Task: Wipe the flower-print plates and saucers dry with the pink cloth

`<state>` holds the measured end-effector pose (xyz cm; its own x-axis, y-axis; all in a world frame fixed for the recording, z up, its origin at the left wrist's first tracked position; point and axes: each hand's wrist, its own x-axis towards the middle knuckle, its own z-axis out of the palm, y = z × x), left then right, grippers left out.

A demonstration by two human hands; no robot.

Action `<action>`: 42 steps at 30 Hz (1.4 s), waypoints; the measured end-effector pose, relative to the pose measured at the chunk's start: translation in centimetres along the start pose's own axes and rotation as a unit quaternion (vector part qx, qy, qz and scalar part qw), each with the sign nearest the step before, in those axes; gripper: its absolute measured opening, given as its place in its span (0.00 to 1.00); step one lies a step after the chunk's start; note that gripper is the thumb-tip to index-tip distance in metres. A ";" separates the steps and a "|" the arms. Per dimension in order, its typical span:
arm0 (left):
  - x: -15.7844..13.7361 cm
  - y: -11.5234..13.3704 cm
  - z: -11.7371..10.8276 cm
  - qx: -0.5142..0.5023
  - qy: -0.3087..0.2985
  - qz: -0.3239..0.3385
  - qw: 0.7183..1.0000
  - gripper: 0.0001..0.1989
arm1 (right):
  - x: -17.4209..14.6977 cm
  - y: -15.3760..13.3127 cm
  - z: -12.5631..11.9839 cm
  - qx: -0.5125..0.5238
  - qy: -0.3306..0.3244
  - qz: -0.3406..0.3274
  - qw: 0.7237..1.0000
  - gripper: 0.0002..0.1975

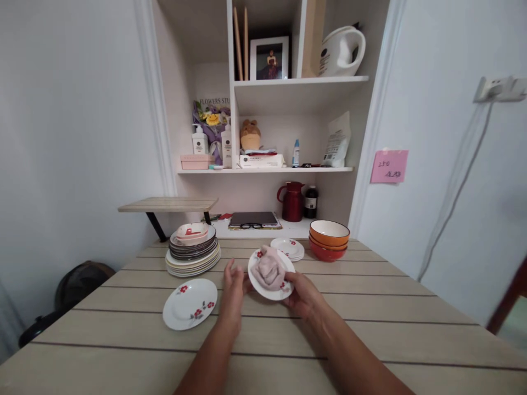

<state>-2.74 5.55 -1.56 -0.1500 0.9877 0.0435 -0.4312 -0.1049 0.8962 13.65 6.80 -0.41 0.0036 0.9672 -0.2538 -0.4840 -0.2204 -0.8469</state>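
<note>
My right hand [303, 295] grips a small white plate [256, 280] with red flowers by its right rim, thumb on top and fingers beneath. The plate is tilted toward me above the table. On it lies a bunched-up pale pink cloth [268, 269]. My left hand [233, 293] is at the plate's left side with its fingers apart; whether a fingertip touches the rim I cannot tell. To the left of that hand, a larger white flowered plate [183, 307] lies flat on the table. Behind the held plate sits a low stack of small flowered plates [284, 246].
On the left stands a tall stack of plates [193, 266] topped by small dishes [192, 233], beside a raised wooden ledge [168, 204]. Orange and red bowls [329, 241] are stacked at the back right. Behind the slatted table [263, 351] are a laptop [253, 218] and a red jug [293, 202].
</note>
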 end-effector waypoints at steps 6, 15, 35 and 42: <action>-1.8 0.1 1.8 0.195 -0.019 0.224 0.955 0.31 | 0.1 -0.6 -0.6 0.001 0.035 -0.111 0.993 0.18; -1.7 -1.4 2.1 0.256 -0.099 0.255 0.927 0.27 | -1.6 -0.4 0.8 -0.077 0.011 -0.168 0.983 0.21; -0.8 -0.8 1.1 0.088 0.046 0.118 0.988 0.24 | -1.0 -4.4 -2.6 0.045 0.090 -0.289 0.952 0.32; -1.1 -0.9 1.7 0.133 0.017 0.112 0.985 0.32 | -1.4 -2.8 -1.3 -0.053 0.003 -0.235 0.970 0.31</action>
<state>-0.63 4.77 -1.68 -0.2462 0.9382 0.2434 -0.1363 -0.2822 0.9496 16.10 5.87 1.68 0.2085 0.9631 0.1702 -0.3344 0.2338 -0.9130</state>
